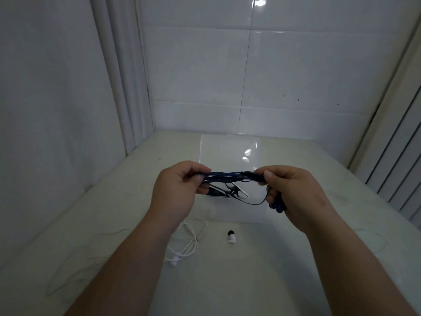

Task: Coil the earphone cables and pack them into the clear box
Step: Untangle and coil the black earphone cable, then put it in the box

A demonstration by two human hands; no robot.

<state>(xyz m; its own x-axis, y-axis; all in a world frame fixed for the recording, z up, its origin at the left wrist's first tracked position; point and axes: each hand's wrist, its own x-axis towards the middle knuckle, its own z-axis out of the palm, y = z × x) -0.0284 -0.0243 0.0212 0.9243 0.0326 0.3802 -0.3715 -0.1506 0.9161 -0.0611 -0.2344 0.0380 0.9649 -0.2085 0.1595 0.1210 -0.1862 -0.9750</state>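
Note:
A dark blue earphone cable (227, 175) is stretched as a bundle of several strands between both hands above the table. My left hand (177, 190) pinches its left end. My right hand (293, 192) grips the right end, with the blue earbuds (276, 206) poking out under the palm and one loose strand looping below. Behind and beneath the hands lies the clear box (230, 147), its lid open, with a dark patterned card (227, 192) inside. A white earphone cable (189, 242) lies loosely on the table near my left forearm, its earbud (231, 236) to the right.
The white table (250, 270) sits in a corner, with a tiled wall (250, 76) behind, a white panel on the left and a ribbed panel (398, 167) on the right. Thin pale wires (86, 252) trail across the table's left side.

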